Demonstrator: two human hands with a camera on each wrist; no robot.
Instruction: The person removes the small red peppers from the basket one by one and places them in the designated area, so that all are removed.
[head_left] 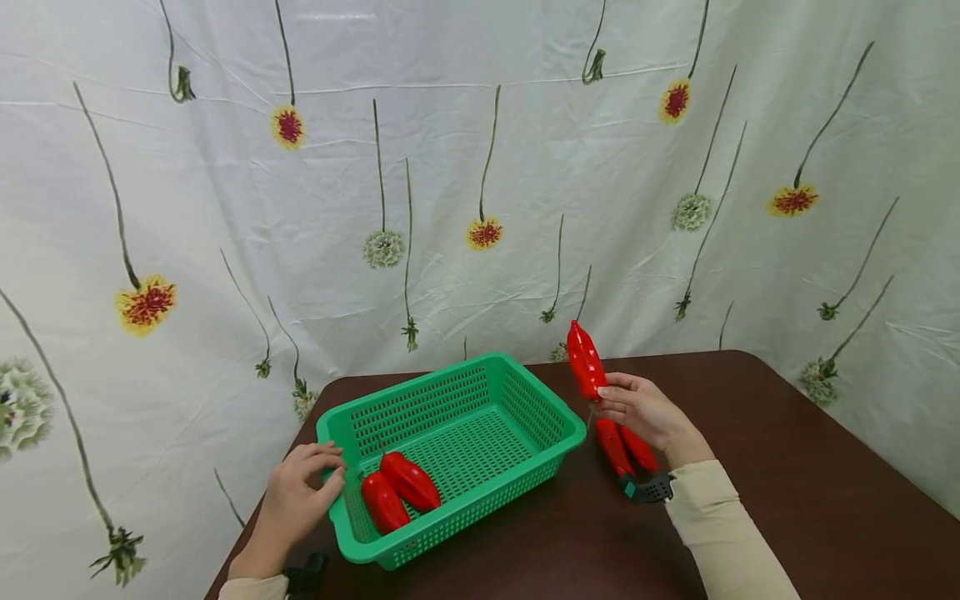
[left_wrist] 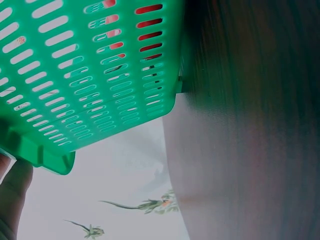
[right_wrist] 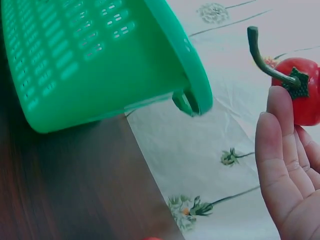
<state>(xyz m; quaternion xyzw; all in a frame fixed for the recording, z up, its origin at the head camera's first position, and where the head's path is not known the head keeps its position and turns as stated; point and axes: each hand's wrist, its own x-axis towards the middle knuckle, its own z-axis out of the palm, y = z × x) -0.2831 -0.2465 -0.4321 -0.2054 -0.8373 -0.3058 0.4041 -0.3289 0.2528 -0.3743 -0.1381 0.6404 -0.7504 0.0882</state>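
My right hand [head_left: 645,412] pinches a red pepper [head_left: 585,360] by its stem end, raised beyond the basket's right end. In the right wrist view, the pepper's curved green stem [right_wrist: 272,70] and star-shaped cap show beside the fingers [right_wrist: 270,137]. A green plastic basket [head_left: 480,504] with slotted sides stands on the table. At its left end, my left hand [head_left: 296,492] holds the rim with bent fingers; in the left wrist view, a digit [left_wrist: 15,187] meets the rim's lip. Two red peppers [head_left: 408,481] lie together in the basket's near left corner.
Two more red peppers [head_left: 615,447] lie on the dark brown table [head_left: 765,467], partly behind my right hand and wrist. A white cloth with printed flowers [head_left: 442,275] hangs behind the table's far edge. Each wrist wears a dark band [head_left: 648,488].
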